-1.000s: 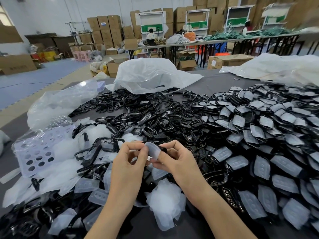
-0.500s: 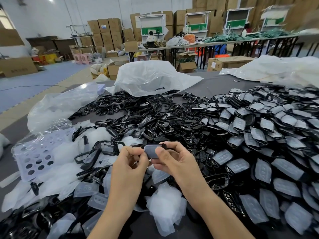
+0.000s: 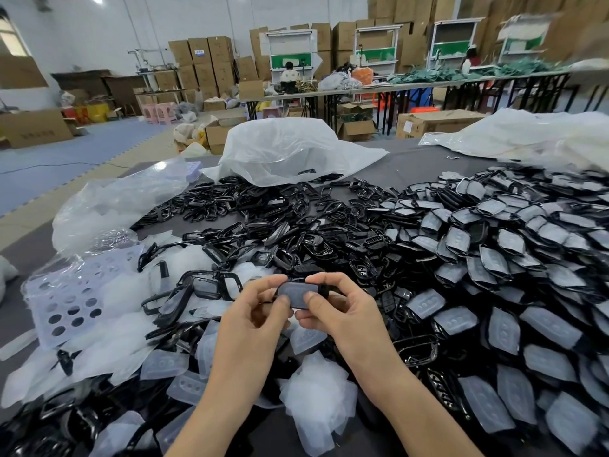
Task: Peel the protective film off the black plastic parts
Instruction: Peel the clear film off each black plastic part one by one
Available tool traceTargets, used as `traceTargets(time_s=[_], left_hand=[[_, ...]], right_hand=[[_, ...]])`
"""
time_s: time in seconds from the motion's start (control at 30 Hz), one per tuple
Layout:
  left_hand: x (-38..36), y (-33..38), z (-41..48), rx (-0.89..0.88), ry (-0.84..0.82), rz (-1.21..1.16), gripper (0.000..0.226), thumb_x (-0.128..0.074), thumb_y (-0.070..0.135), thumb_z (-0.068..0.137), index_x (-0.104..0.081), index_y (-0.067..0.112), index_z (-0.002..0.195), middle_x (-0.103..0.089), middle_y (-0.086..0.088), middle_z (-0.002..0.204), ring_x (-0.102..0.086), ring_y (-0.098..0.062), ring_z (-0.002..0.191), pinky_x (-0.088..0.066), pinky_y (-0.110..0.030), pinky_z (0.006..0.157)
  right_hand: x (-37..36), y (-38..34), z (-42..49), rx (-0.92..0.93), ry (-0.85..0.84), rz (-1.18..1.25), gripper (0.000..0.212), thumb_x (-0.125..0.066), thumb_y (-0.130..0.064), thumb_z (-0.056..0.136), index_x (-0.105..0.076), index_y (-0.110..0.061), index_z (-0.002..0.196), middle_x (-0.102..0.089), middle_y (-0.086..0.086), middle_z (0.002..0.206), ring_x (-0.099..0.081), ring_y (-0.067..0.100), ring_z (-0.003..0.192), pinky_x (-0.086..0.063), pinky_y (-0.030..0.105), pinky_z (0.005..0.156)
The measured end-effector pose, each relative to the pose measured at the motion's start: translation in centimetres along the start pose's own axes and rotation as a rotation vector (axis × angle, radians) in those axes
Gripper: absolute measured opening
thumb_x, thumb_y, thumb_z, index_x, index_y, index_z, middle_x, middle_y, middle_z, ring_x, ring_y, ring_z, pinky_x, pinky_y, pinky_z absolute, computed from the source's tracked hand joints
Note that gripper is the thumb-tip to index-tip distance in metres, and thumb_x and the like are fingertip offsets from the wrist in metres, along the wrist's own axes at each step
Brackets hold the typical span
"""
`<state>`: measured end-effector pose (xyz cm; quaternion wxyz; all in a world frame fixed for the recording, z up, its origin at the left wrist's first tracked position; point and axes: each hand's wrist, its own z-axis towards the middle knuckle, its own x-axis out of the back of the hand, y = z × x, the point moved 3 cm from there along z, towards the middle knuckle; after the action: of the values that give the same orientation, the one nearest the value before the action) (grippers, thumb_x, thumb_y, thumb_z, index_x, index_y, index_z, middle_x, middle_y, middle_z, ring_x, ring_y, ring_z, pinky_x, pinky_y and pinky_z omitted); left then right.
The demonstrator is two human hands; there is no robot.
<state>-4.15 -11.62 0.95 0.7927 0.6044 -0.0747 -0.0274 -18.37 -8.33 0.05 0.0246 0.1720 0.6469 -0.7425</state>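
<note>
Both hands hold one black plastic part (image 3: pixel 298 294) above the table, its face covered by a cloudy film. My left hand (image 3: pixel 255 319) pinches its left end between thumb and fingers. My right hand (image 3: pixel 339 311) grips its right end, thumb on the film and fingers curled over the top edge. To the right lies a big heap of film-covered black parts (image 3: pixel 494 258). Bare black frames (image 3: pixel 263 225) spread across the middle. Peeled film pieces (image 3: pixel 318 400) lie crumpled below my hands.
A lilac perforated tray (image 3: pixel 69 301) under clear plastic sits at the left. Large plastic bags lie at the left (image 3: pixel 115 202), back centre (image 3: pixel 283 150) and back right (image 3: pixel 527 133). The grey table (image 3: pixel 412 169) shows between piles. Cardboard boxes and workbenches fill the room behind.
The part has turned from upright to lying flat across both hands, and my fingers have shifted to its two ends. The view has moved slightly closer.
</note>
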Motion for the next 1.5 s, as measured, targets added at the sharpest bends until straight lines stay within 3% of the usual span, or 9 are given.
traceTargets(time_s=[0.23,0.37,0.5,0.77,1.0,1.1,1.2,1.43,1.5], left_hand=[[-0.1,-0.4,0.1,0.039,-0.053,0.049,0.031,-0.068,0.012,0.090,-0.068,0.041,0.102,-0.062,-0.013,0.086,-0.056,-0.013,0.069,-0.050,-0.025,0.065],[-0.2,-0.4,-0.1,0.039,-0.074,0.003,0.022,-0.061,0.015,0.096,-0.068,0.033,0.105,-0.070,0.000,0.089,-0.070,-0.014,0.081,-0.058,-0.026,0.076],[-0.3,-0.4,-0.3,-0.016,-0.032,0.111,0.018,-0.055,0.013,0.099,-0.067,0.027,0.098,-0.073,0.006,0.078,-0.069,-0.010,0.071,-0.053,-0.016,0.063],[-0.2,-0.2,-0.7,-0.035,-0.035,0.133,0.028,-0.043,0.019,0.104,-0.068,0.033,0.104,-0.075,0.004,0.084,-0.070,-0.011,0.076,-0.055,-0.020,0.067],[-0.4,-0.2,-0.7,-0.054,-0.034,0.188,0.020,-0.050,0.025,0.100,-0.067,0.036,0.103,-0.073,0.001,0.081,-0.067,-0.025,0.071,-0.057,-0.048,0.069],[-0.4,-0.1,-0.9,-0.105,-0.032,0.254,0.034,-0.047,0.019,0.100,-0.066,0.047,0.107,-0.069,0.002,0.078,-0.055,-0.013,0.053,-0.049,-0.027,0.051],[-0.4,0.0,-1.1,-0.114,-0.033,0.269,0.042,-0.049,0.012,0.098,-0.064,0.045,0.119,-0.064,0.014,0.082,-0.049,-0.002,0.053,-0.038,-0.013,0.050],[-0.5,0.1,-0.7,-0.106,-0.036,0.266,0.034,-0.055,0.019,0.098,-0.066,0.051,0.106,-0.073,0.016,0.094,-0.068,-0.006,0.079,-0.054,-0.024,0.068],[-0.4,-0.1,-0.5,-0.083,-0.056,0.249,0.035,-0.058,0.018,0.097,-0.068,0.052,0.099,-0.073,0.010,0.086,-0.066,-0.008,0.071,-0.052,-0.021,0.063]], right_hand=[[-0.2,-0.1,-0.1,0.008,-0.048,-0.007,0.016,-0.065,-0.005,0.095,-0.073,-0.016,0.104,-0.077,0.009,0.083,-0.073,0.016,0.072,-0.058,0.020,0.068],[0.0,-0.1,0.0,0.003,-0.004,0.011,0.015,-0.066,-0.005,0.094,-0.072,-0.016,0.103,-0.076,0.013,0.084,-0.074,0.022,0.072,-0.059,0.022,0.068],[0.0,-0.2,0.0,-0.005,-0.008,0.045,0.015,-0.066,-0.004,0.094,-0.071,-0.010,0.106,-0.077,0.013,0.085,-0.075,0.024,0.075,-0.058,0.022,0.068],[0.2,-0.3,0.0,-0.015,0.018,0.073,0.014,-0.065,-0.003,0.093,-0.071,-0.010,0.104,-0.076,0.011,0.078,-0.074,0.021,0.069,-0.058,0.020,0.064],[0.2,-0.2,0.1,-0.021,-0.001,0.043,0.011,-0.067,-0.003,0.093,-0.069,-0.008,0.103,-0.077,0.011,0.084,-0.075,0.020,0.070,-0.058,0.020,0.063],[0.4,-0.1,0.2,-0.018,0.006,0.025,0.011,-0.067,-0.004,0.093,-0.067,-0.009,0.103,-0.077,0.011,0.085,-0.075,0.020,0.070,-0.058,0.020,0.063],[0.5,0.0,0.3,0.008,0.007,-0.019,0.011,-0.068,-0.005,0.092,-0.065,-0.010,0.102,-0.076,0.008,0.084,-0.074,0.020,0.068,-0.057,0.021,0.063],[0.4,0.1,0.2,0.030,-0.018,-0.065,0.011,-0.069,-0.006,0.093,-0.065,-0.010,0.102,-0.076,0.006,0.083,-0.074,0.018,0.069,-0.056,0.020,0.063],[0.5,0.0,0.1,0.036,-0.024,-0.075,0.011,-0.067,-0.006,0.094,-0.066,-0.011,0.103,-0.076,0.007,0.086,-0.074,0.019,0.073,-0.057,0.021,0.066]])
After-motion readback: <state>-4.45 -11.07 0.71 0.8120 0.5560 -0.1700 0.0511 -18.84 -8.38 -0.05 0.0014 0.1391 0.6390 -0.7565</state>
